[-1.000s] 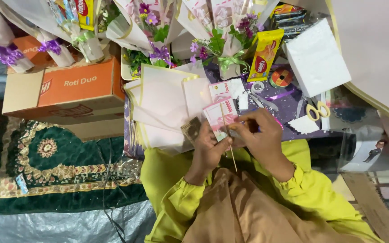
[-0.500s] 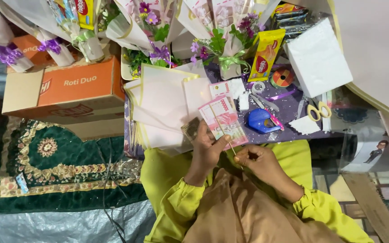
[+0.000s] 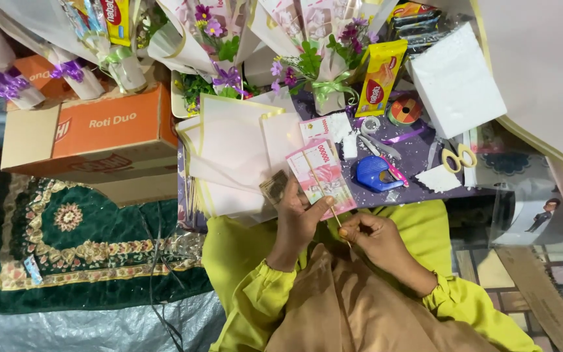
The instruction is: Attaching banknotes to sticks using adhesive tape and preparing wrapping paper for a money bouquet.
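Your left hand (image 3: 298,218) pinches pink banknote (image 3: 321,177) flat over near edge of purple table (image 3: 412,153), face up (easy taping?). Right hand (image 3: 373,236) clamps thin stick (image 3: 335,218) against it.

Home craft corner on the floor: patterned green prayer rug (image 3: 79,241), orange cardboard box (image 3: 105,130), wrapped purple flower bouquets (image 3: 320,58), yellow-handled scissors (image 3: 457,158).

Matt pink paper banknote (image 3: 321,175), thin wooden skewer (image 3: 331,212), glossy blue plastic tape dispenser (image 3: 373,173), rough white foam block (image 3: 457,81).
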